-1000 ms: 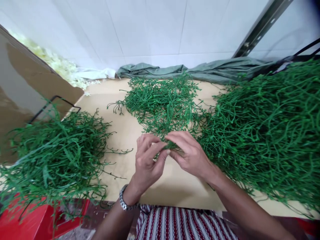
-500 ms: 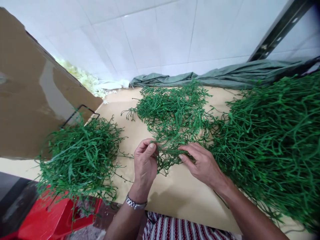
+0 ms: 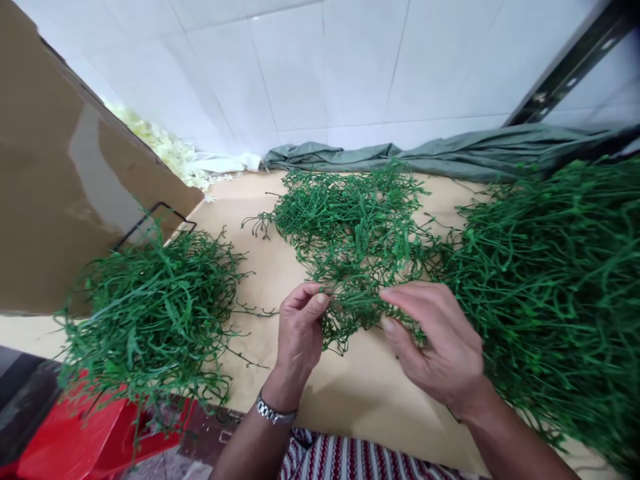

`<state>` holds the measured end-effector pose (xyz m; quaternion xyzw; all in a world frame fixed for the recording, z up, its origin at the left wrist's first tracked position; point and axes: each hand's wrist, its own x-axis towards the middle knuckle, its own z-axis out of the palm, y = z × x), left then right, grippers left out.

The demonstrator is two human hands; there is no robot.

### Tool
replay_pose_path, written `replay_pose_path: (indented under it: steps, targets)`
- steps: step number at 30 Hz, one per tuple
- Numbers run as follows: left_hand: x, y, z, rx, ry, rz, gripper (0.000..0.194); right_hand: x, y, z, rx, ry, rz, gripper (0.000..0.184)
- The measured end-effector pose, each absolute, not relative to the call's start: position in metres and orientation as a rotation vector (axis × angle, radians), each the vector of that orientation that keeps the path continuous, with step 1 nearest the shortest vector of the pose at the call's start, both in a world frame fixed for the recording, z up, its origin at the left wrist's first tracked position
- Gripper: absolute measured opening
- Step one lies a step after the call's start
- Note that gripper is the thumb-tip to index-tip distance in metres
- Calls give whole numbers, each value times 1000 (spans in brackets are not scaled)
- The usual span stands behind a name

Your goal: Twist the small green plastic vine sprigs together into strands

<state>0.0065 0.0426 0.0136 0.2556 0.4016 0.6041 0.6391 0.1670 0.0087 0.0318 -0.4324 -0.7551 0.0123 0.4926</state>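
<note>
Cardboard (image 3: 45, 153), brown and upright, fills your far left like the side of a box, a pale streak down its face. Below it, beyond the table edge, sits a glossy red plastic object (image 3: 75, 427). A bent black wire (image 3: 137, 230) stands out between the cardboard and a loose heap of thin green plastic-looking stems (image 3: 155, 320), which overhangs the edge nearest you. Behind the cardboard, pale yellow-white petals (image 3: 160, 147) lie against the white tiled wall (image 3: 360, 60).

Your left hand (image 3: 303, 327), with a silver metal link watch (image 3: 273, 410) at the wrist, is pinched closed, thumb pressed to forefinger, on the end of a slender green sprig (image 3: 355, 301). The sprig stretches rightward above the near side of a flat, tangled green pile (image 3: 350, 207) in the middle of the pale tan tabletop (image 3: 360, 393). A red-and-white striped garment (image 3: 345, 460) shows below.

Your right hand (image 3: 440, 340) comes next, its thumb and forefinger parted by a narrow gap, the tips at the sprig's right side; you cannot tell whether they touch it. Along the wall runs crumpled grey-green cloth (image 3: 450, 153). Farthest right spreads a large, dense green mound of stems (image 3: 565, 287), with a dark slanting metal bar (image 3: 560, 73) beyond it.
</note>
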Motion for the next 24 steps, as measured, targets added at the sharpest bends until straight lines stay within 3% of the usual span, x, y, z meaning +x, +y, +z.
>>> replay_pose_path:
  steps: [8, 14, 17, 24]
  targets:
    - [9, 25, 3, 1003, 859, 1225, 12, 158, 21, 30, -1148, -2133, 188, 20]
    - [4, 16, 3, 1873, 1128, 1489, 23, 164, 17, 26, -1157, -2009, 207, 15]
    - [8, 12, 4, 2239, 1210, 1448, 22, 163, 15, 26, -1151, -1964, 234, 12]
    - [11, 18, 1, 2422, 1445, 1374, 30, 163, 10, 27, -1129, -1803, 315, 6]
